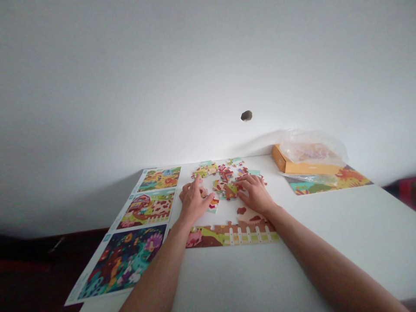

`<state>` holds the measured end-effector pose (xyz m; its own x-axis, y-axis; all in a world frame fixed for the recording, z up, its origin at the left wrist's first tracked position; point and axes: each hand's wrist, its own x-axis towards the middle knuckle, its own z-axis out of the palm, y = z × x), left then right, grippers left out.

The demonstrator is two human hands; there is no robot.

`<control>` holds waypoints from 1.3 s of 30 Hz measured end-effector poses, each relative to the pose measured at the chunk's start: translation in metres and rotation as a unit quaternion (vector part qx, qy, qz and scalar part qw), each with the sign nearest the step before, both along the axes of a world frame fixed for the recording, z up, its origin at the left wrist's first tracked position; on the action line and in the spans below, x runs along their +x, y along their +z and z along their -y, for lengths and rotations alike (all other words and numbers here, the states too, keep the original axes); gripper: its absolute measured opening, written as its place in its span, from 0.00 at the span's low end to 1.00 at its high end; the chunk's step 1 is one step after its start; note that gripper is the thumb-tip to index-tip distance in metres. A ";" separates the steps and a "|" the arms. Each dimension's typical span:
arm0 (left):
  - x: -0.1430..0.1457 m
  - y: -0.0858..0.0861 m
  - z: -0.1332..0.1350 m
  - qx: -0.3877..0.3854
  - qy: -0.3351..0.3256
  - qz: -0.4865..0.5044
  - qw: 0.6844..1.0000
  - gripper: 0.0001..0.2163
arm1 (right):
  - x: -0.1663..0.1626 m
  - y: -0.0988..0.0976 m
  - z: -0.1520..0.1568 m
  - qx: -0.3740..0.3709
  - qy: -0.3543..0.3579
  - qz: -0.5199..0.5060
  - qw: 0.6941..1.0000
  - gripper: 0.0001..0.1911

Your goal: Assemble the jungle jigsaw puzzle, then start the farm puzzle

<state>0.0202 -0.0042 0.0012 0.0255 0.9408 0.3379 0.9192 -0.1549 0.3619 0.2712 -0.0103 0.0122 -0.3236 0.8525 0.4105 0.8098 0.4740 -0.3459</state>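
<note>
My left hand [194,200] lies over the left side of a loose heap of jigsaw pieces, its index finger stretched forward and thumb apart. Its fingertips touch or hover just above the pieces there. My right hand [255,193] is at the heap's right side, thumb and index finger at the edge of a green and brown puzzle piece [231,191]. Some pieces are hidden under both hands. Nearer to me is a joined strip of puzzle [227,236] with a white fence and a pink pig. A brown-spotted cow section [249,215] adjoins its upper right.
To the left lies a picture sheet [173,208] with three printed scenes. At the back right, an orange box [302,167] carries a clear plastic bag [313,149]; a colourful animal picture [352,180] lies partly beneath. A white wall with a hole [246,115] rises behind the white table [341,229].
</note>
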 end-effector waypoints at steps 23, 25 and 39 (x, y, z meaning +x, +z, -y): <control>0.010 0.017 0.011 -0.052 -0.154 0.347 0.923 0.16 | -0.003 0.010 0.006 -0.093 0.070 -0.187 0.975 0.13; 0.019 0.018 0.019 -0.102 -0.212 0.340 0.911 0.17 | -0.007 0.011 0.010 -0.167 0.100 -0.234 0.953 0.15; 0.012 0.010 0.012 -0.046 -0.208 0.232 0.949 0.14 | -0.009 0.008 0.015 -0.316 0.128 -0.300 0.891 0.13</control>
